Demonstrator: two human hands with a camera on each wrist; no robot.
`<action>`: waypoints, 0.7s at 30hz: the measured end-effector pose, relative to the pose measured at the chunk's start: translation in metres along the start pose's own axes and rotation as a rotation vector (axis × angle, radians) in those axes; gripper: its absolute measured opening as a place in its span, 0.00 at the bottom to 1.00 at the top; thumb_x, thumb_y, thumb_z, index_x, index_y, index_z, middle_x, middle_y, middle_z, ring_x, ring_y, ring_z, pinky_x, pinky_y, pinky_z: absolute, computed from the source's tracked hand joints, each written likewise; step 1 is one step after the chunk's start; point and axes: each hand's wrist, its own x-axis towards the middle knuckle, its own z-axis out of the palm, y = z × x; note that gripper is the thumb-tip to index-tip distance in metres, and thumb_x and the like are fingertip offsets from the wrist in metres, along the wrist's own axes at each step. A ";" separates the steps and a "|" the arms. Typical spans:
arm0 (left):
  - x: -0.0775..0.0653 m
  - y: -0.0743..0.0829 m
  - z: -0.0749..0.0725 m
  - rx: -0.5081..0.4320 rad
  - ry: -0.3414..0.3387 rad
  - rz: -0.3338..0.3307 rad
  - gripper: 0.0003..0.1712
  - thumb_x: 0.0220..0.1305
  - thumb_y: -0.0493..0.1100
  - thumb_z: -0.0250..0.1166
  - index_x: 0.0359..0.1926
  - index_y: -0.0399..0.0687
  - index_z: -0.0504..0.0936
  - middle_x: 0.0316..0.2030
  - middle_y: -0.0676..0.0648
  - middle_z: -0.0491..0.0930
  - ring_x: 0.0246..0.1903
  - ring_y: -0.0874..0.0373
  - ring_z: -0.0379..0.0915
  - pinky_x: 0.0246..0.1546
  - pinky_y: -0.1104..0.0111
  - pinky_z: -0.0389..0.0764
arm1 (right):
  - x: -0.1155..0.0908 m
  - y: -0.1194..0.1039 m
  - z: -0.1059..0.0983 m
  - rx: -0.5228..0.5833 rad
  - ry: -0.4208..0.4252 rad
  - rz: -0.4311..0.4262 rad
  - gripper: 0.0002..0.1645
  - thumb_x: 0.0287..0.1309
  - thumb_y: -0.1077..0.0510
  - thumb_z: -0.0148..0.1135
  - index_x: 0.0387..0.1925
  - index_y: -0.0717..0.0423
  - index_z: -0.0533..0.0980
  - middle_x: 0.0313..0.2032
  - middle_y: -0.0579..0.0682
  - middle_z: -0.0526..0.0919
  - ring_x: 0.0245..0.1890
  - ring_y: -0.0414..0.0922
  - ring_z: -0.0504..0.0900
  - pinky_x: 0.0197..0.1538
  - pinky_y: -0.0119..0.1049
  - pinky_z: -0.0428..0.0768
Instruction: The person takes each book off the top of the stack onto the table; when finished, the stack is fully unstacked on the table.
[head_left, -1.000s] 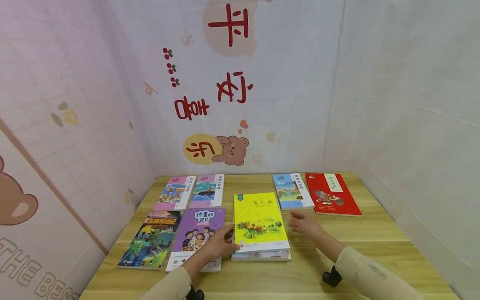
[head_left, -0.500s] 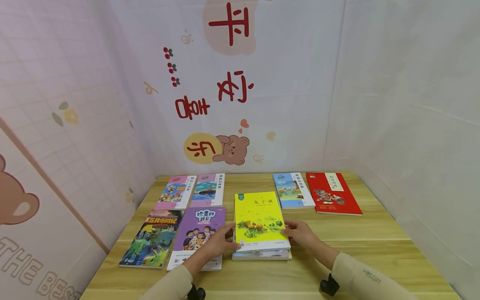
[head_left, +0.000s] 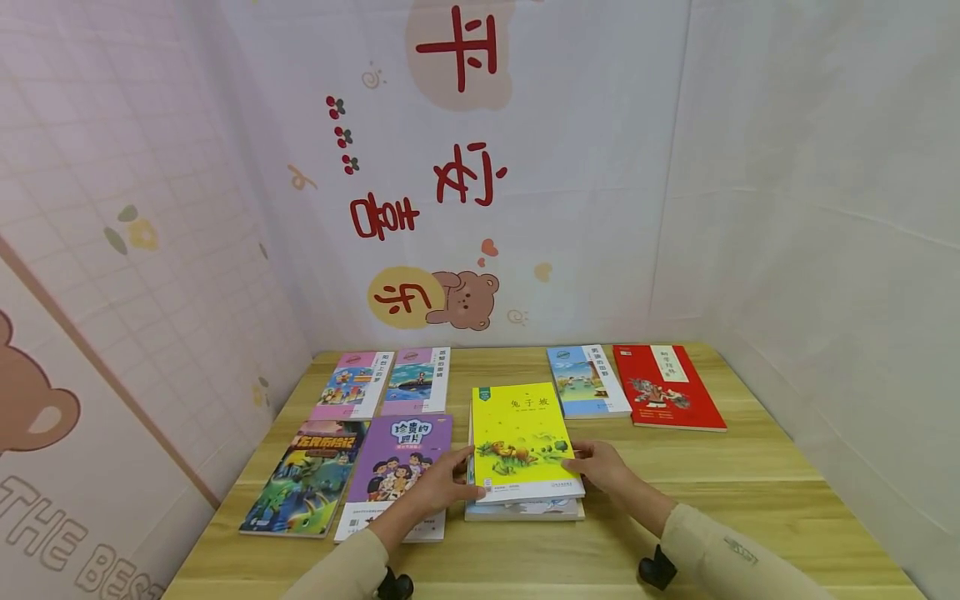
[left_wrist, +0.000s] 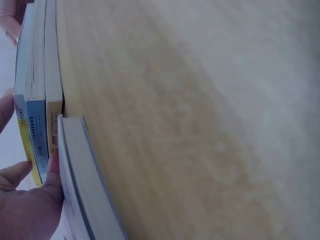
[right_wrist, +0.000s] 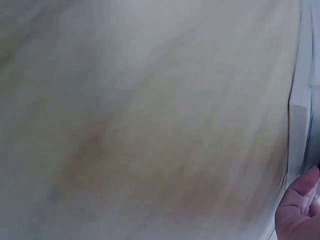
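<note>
A yellow book [head_left: 521, 442] tops a small stack, slightly askew over the books beneath. My left hand [head_left: 444, 483] holds its left side, thumb at the near corner and fingers along the edge. Opposite, my right hand [head_left: 600, 467] grips the right edge with its thumb over the cover. A pale-covered book [head_left: 525, 510] shows under the yellow one. The left wrist view shows the spines of the stack, with a blue spine [left_wrist: 37, 125] and a tan spine [left_wrist: 54, 125] below the yellow one; left-hand fingers [left_wrist: 17, 172] touch them. The right fingertips are partly hidden.
Left of the stack lie a purple book [head_left: 405, 458], a green dinosaur book [head_left: 307, 479] and two pink-and-blue books [head_left: 414, 379] [head_left: 354, 385]. Behind to the right are a light-blue book [head_left: 587, 382] and a red book [head_left: 666, 387]. Cloth walls [head_left: 585, 167] enclose the wooden table [head_left: 720, 508].
My right hand has come in from the right and taken hold of the yellow book's right edge. The yellow book has shifted slightly right on the stack. The left hand stays at its side.
</note>
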 end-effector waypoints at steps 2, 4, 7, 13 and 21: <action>0.000 0.001 0.001 0.010 0.004 0.006 0.48 0.59 0.43 0.74 0.74 0.39 0.60 0.61 0.39 0.71 0.54 0.49 0.72 0.58 0.51 0.74 | -0.001 -0.002 -0.003 0.009 -0.002 0.002 0.34 0.61 0.59 0.68 0.64 0.69 0.70 0.42 0.54 0.83 0.35 0.46 0.80 0.42 0.38 0.81; -0.001 0.001 0.001 0.027 0.016 0.005 0.46 0.60 0.44 0.73 0.74 0.39 0.61 0.62 0.37 0.70 0.56 0.47 0.71 0.59 0.49 0.73 | -0.002 -0.003 -0.006 0.041 -0.013 0.009 0.34 0.60 0.59 0.67 0.64 0.70 0.69 0.42 0.54 0.83 0.36 0.47 0.81 0.43 0.39 0.81; -0.004 0.001 0.000 0.051 0.039 -0.007 0.44 0.61 0.45 0.73 0.73 0.38 0.63 0.65 0.34 0.67 0.60 0.41 0.68 0.60 0.45 0.70 | -0.003 -0.002 -0.013 0.113 -0.049 0.028 0.32 0.61 0.61 0.65 0.64 0.69 0.68 0.42 0.55 0.83 0.36 0.48 0.82 0.43 0.41 0.82; -0.006 0.001 -0.003 0.099 0.057 0.006 0.43 0.61 0.46 0.73 0.72 0.39 0.65 0.64 0.35 0.68 0.61 0.39 0.67 0.61 0.44 0.68 | -0.004 0.001 -0.022 0.198 -0.117 0.059 0.28 0.62 0.63 0.61 0.61 0.72 0.66 0.42 0.57 0.84 0.38 0.50 0.84 0.43 0.43 0.84; -0.007 0.000 -0.008 0.167 0.048 0.024 0.45 0.58 0.47 0.75 0.72 0.40 0.66 0.64 0.37 0.68 0.63 0.39 0.66 0.61 0.44 0.69 | -0.007 0.003 -0.028 0.186 -0.117 0.073 0.36 0.63 0.63 0.61 0.69 0.69 0.61 0.47 0.58 0.84 0.40 0.51 0.85 0.43 0.45 0.84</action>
